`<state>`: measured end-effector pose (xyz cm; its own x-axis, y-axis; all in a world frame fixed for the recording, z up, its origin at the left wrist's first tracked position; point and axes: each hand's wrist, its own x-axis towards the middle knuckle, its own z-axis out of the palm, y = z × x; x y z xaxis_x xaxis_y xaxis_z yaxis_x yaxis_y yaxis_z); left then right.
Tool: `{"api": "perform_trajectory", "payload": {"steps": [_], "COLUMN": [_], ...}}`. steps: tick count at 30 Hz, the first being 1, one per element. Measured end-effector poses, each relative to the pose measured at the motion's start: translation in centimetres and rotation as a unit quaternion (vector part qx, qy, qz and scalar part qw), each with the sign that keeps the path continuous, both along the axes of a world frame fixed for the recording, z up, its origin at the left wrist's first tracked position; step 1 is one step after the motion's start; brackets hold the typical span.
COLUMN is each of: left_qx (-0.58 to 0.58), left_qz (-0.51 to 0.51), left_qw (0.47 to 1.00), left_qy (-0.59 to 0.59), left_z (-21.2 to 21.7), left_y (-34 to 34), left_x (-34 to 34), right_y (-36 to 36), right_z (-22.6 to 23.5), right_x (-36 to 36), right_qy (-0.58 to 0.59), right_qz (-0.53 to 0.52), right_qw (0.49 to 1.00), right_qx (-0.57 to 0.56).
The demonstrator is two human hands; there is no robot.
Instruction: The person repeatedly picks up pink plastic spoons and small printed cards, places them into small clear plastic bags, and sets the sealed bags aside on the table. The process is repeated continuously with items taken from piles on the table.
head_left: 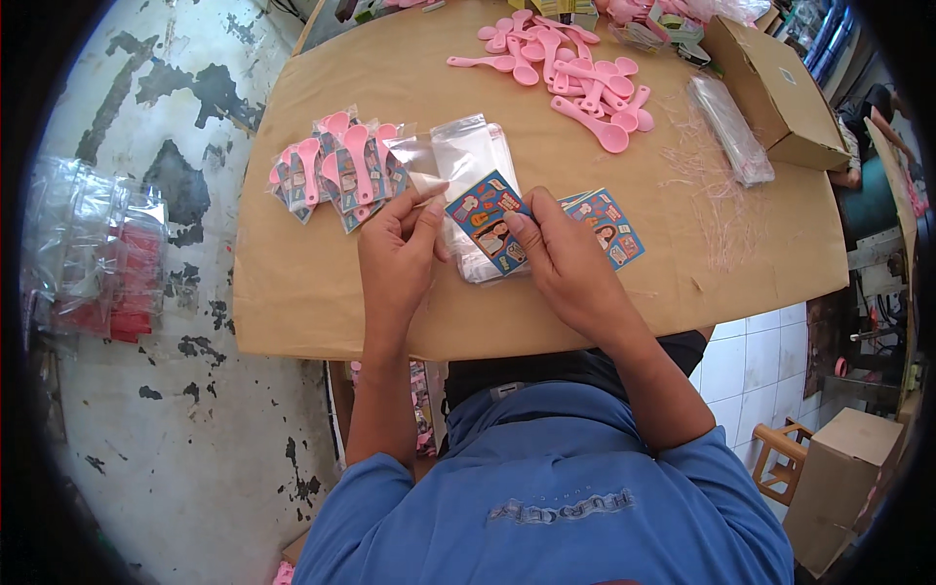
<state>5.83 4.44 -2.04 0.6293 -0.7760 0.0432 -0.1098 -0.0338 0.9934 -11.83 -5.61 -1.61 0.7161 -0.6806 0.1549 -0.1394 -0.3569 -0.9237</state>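
Observation:
My right hand point(570, 258) pinches a blue printed card point(485, 216) between thumb and fingers, tilted over a stack of clear plastic bags point(471, 146). More blue cards point(616, 229) lie on the table, partly behind that hand. My left hand point(402, 244) is closed, its thumb and forefinger pressed together at a clear plastic bag point(417, 161); the film is hard to make out against the fingers. Beyond the left hand sits a pile of bagged pink spoons with cards point(341, 166).
Loose pink spoons point(575, 73) are heaped at the table's far side. At far right stand a cardboard box point(780, 93), a bundle of clear bags point(731, 132) and scattered pink strands point(717, 210). Plastic packs point(97, 253) lie left of the brown-covered table point(302, 302).

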Motion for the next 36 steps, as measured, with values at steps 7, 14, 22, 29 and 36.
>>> {"api": "perform_trajectory", "payload": {"steps": [7,14,22,29,36], "left_qx": [0.003,0.02,-0.021,-0.229,-0.288], "left_qz": [0.062,-0.001,0.057,0.153,0.15], "left_qw": [0.997,1.0,0.998,0.948,0.908], "left_qy": [-0.036,0.006,-0.008,0.158,0.264], "left_z": [0.1,-1.0,-1.9,1.2,2.2], "left_y": [1.1,0.5,1.1,1.7,1.5], "left_x": [2.4,1.9,3.4,2.9,0.8], "right_y": [0.1,0.2,0.1,0.0,0.3], "right_z": [-0.1,0.4,0.4,0.4,0.7], "right_x": [0.4,0.4,0.5,0.4,0.4], "right_qy": [0.031,0.023,0.013,0.019,-0.033], "right_qz": [-0.011,-0.005,-0.005,-0.007,-0.005], "right_qw": [0.999,0.999,1.0,1.0,0.999], "right_qx": [-0.037,-0.023,-0.018,-0.016,-0.011]}}
